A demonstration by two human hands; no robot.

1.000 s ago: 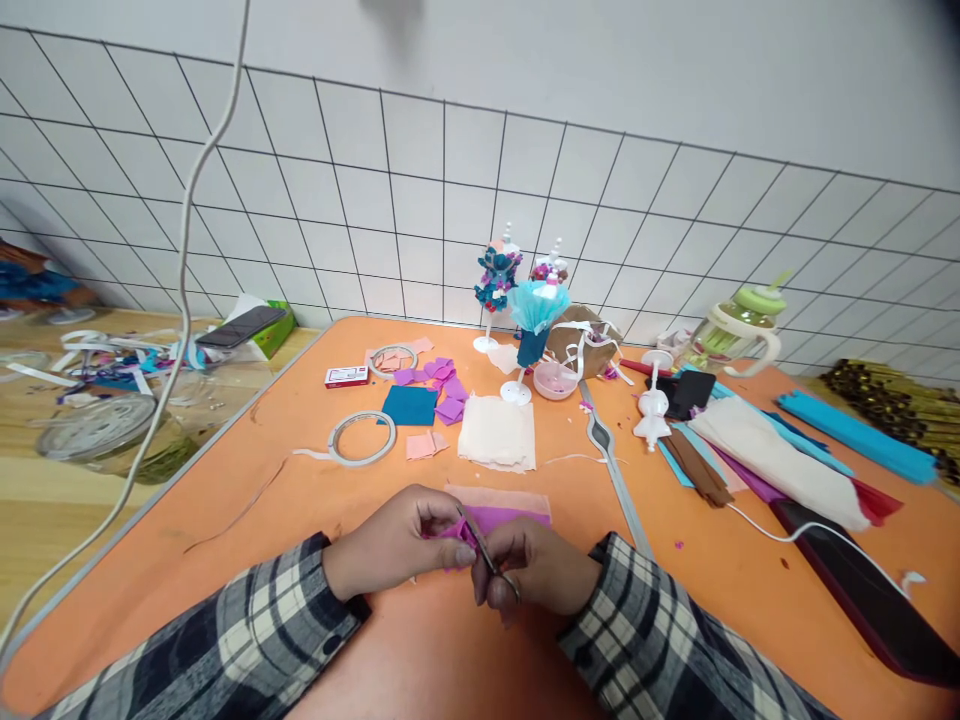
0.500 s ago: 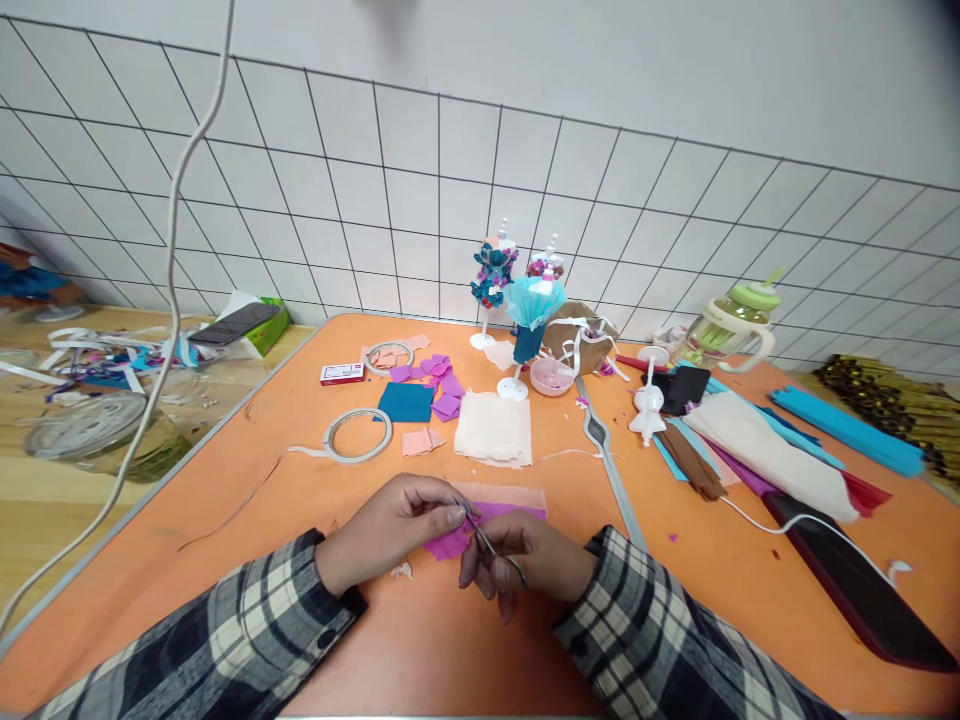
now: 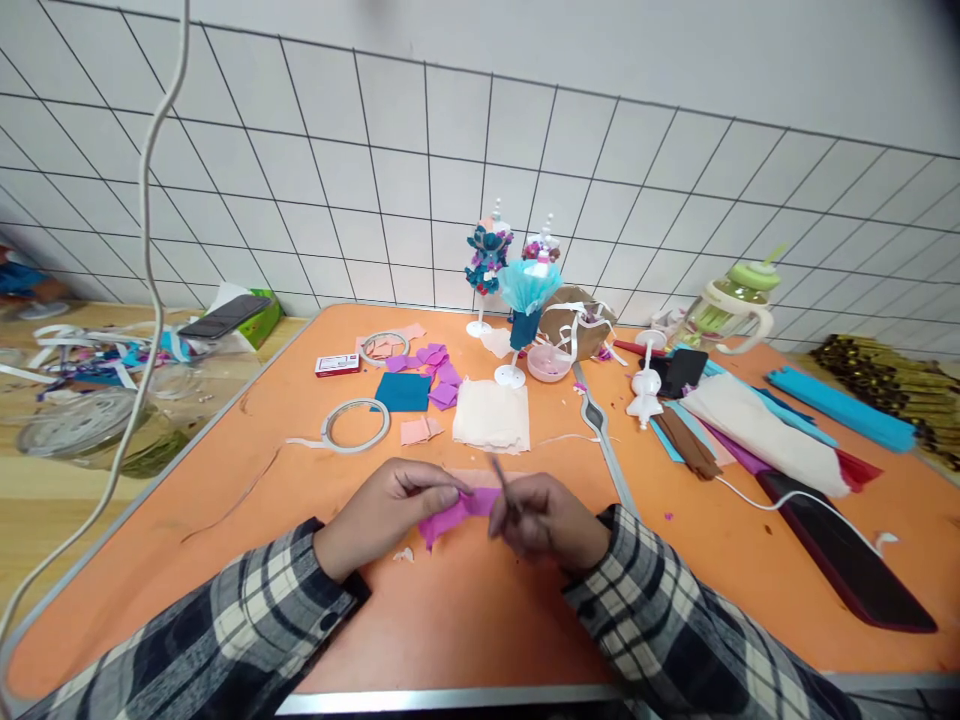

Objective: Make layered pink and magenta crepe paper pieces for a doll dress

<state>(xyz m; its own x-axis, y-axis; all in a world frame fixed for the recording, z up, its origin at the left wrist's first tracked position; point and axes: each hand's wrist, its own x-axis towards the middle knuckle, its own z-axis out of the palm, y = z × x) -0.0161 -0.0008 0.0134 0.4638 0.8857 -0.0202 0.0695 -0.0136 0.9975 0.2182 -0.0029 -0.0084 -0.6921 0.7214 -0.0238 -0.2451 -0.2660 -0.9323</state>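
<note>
Left hand [image 3: 386,508], fingertips closed, pinching purple crepe paper [image 3: 446,519]; right hand [image 3: 551,525] curled round scissors [image 3: 499,474].
Bare tabletop [image 3: 450,625] separates hands from near edge [image 3: 450,701]; scissors motion-blurred, partly covered.

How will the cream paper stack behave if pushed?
The cream paper stack probably won't tip: it lies flat and low. Its uneven near edge suggests loose layers that may slip apart. Thin, ragged edges hint at floppiness if lifted.

Head-worn view over an orange table [image 3: 442,630], facing forward and down, left hand [image 3: 391,510] and right hand [image 3: 546,522] near, lower centre, gridded wall [image 3: 386,165] across the top.
</note>
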